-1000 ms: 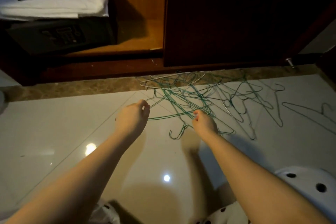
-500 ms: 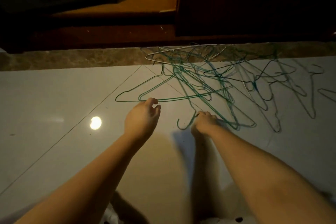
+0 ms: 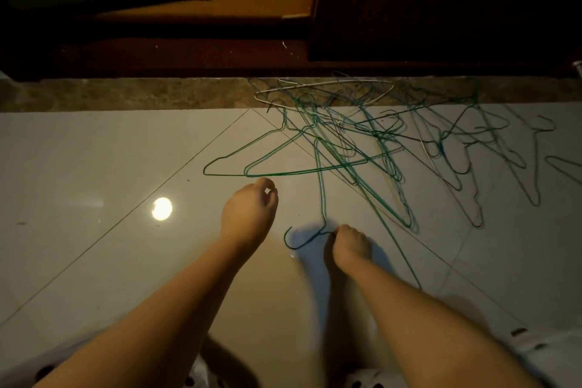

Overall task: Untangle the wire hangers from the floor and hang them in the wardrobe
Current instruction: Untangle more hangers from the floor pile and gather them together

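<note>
Green hanger (image 3: pixel 320 186) farther out of tangle (image 3: pixel 379 135)

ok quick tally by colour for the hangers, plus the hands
green wire hangers: at least 5, the tangle hides the rest
pale wire hanger: 1
hands: 2, left hand and right hand, which grips a green one
total: at least 8

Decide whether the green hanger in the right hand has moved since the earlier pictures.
Yes. The green hanger has slid away from the marble strip, towards the camera.
</note>
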The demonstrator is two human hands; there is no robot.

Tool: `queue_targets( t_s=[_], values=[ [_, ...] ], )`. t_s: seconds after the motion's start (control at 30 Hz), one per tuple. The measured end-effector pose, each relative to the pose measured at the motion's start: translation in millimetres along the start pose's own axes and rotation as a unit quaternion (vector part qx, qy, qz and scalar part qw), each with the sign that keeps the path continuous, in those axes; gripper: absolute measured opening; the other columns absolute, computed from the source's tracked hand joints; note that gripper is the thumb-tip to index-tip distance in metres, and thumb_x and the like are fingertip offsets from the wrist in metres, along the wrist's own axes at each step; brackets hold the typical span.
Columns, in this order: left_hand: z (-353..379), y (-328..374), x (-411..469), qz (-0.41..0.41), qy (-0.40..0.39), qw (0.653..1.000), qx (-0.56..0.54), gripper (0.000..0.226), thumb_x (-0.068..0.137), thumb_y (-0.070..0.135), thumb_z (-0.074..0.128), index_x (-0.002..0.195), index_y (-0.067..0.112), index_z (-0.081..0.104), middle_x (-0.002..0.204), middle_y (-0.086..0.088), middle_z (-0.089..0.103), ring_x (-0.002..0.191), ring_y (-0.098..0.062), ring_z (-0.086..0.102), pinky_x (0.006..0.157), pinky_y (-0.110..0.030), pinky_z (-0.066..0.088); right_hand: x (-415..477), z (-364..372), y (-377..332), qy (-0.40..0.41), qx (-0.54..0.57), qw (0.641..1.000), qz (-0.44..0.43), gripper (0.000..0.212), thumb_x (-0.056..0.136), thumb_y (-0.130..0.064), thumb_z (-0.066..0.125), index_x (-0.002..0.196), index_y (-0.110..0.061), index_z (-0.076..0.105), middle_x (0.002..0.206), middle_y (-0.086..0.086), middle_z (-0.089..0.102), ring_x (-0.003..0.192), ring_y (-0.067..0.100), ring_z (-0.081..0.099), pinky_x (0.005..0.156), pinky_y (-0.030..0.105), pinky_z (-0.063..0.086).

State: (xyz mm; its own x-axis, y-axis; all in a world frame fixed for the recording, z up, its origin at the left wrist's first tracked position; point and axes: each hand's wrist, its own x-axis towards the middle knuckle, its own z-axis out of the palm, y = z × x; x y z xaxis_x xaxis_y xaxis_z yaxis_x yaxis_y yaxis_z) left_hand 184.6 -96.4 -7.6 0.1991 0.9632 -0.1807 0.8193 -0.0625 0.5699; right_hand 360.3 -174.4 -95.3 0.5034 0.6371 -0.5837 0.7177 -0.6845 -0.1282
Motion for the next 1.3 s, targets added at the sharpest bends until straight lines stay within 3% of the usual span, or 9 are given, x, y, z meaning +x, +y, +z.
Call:
queue_targets(
  t_s=[0.13, 0.27, 0.47, 0.63, 0.73, 0.83, 0.97, 1.17, 1.3],
  values=[
    [-3, 8, 6, -0.001, 0.021, 1.0, -0.018, 0.024, 0.095, 0.024, 0.04, 0.103, 0.015, 0.06, 0.085, -0.011, 0.064, 0.075, -0.029, 0.057, 0.061, -0.032, 0.041, -6, -13, 0, 0.004, 0.141, 0.99, 0.006, 0.021, 0.098, -0.017, 0.029, 0.105, -0.012, 0.048, 0.109, 0.013, 0.059, 0.083, 0.024, 0.052, 0.071, 0.029, 0.04],
    [-3, 14, 10, 0.009, 0.027, 0.999, -0.034, 0.023, 0.095, 0.023, 0.042, 0.103, 0.015, 0.061, 0.085, -0.011, 0.066, 0.076, -0.03, 0.058, 0.064, -0.034, 0.044, -15, -32, 3, 0.041, 0.232, 0.971, -0.046, 0.025, 0.098, -0.021, 0.04, 0.116, -0.019, 0.057, 0.11, 0.006, 0.063, 0.094, 0.022, 0.057, 0.073, 0.024, 0.039],
    [-3, 22, 20, 0.006, 0.006, 0.997, -0.075, 0.025, 0.094, 0.022, 0.044, 0.115, 0.015, 0.058, 0.078, -0.005, 0.063, 0.072, -0.024, 0.055, 0.061, -0.029, 0.037, -26, -77, -10, 0.146, 0.367, 0.915, -0.08, 0.009, 0.093, -0.022, 0.053, 0.09, -0.016, 0.059, 0.076, -0.002, 0.057, 0.071, 0.016, 0.052, 0.063, 0.024, 0.038],
    [2, 55, 21, 0.008, -0.092, 0.985, -0.145, 0.039, 0.091, 0.033, 0.054, 0.129, 0.025, 0.046, 0.08, 0.001, 0.062, 0.073, -0.013, 0.057, 0.062, -0.027, 0.04, -44, -99, -27, 0.161, 0.444, 0.878, -0.079, 0.018, 0.09, -0.021, 0.056, 0.072, -0.019, 0.055, 0.062, -0.005, 0.05, 0.062, 0.014, 0.044, 0.055, 0.026, 0.035],
    [5, 76, 19, 0.011, -0.168, 0.939, -0.298, 0.051, 0.086, 0.038, 0.061, 0.133, 0.037, 0.042, 0.096, 0.001, 0.066, 0.088, -0.014, 0.063, 0.077, -0.029, 0.049, -59, -103, -42, 0.117, 0.467, 0.87, -0.107, 0.019, 0.091, -0.016, 0.051, 0.075, -0.024, 0.061, 0.062, -0.007, 0.052, 0.057, 0.009, 0.046, 0.055, 0.025, 0.037],
    [3, 90, 21, 0.012, -0.167, 0.898, -0.407, 0.033, 0.087, 0.022, 0.063, 0.119, 0.027, 0.058, 0.091, -0.001, 0.066, 0.083, -0.019, 0.065, 0.072, -0.029, 0.054, -70, -106, -54, 0.109, 0.476, 0.865, -0.119, 0.022, 0.092, -0.012, 0.046, 0.085, -0.022, 0.064, 0.06, -0.01, 0.054, 0.051, 0.001, 0.047, 0.052, 0.02, 0.038],
    [-4, 100, 25, -0.001, -0.132, 0.895, -0.426, 0.008, 0.087, 0.006, 0.06, 0.089, 0.011, 0.066, 0.065, 0.005, 0.059, 0.057, -0.006, 0.055, 0.051, -0.014, 0.043, -74, -109, -62, 0.121, 0.476, 0.861, -0.13, 0.017, 0.093, -0.014, 0.048, 0.085, -0.016, 0.062, 0.06, -0.005, 0.052, 0.055, 0.01, 0.043, 0.054, 0.027, 0.034],
    [-14, 103, 29, -0.014, -0.167, 0.861, -0.48, 0.015, 0.082, 0.001, 0.064, 0.083, 0.016, 0.064, 0.072, -0.005, 0.063, 0.064, -0.015, 0.059, 0.059, -0.024, 0.049, -70, -111, -64, 0.102, 0.56, 0.814, -0.114, 0.019, 0.091, -0.011, 0.05, 0.082, -0.018, 0.064, 0.073, 0.004, 0.062, 0.063, 0.011, 0.051, 0.059, 0.027, 0.043],
    [-16, 99, 34, -0.047, -0.118, 0.865, -0.485, 0.013, 0.085, 0.003, 0.062, 0.086, 0.015, 0.066, 0.075, -0.001, 0.065, 0.07, -0.011, 0.062, 0.064, -0.02, 0.049, -43, -116, -51, 0.068, 0.594, 0.794, -0.108, 0.02, 0.091, -0.014, 0.054, 0.079, -0.023, 0.068, 0.08, 0.0, 0.065, 0.076, 0.013, 0.059, 0.069, 0.025, 0.048]
  ],
)
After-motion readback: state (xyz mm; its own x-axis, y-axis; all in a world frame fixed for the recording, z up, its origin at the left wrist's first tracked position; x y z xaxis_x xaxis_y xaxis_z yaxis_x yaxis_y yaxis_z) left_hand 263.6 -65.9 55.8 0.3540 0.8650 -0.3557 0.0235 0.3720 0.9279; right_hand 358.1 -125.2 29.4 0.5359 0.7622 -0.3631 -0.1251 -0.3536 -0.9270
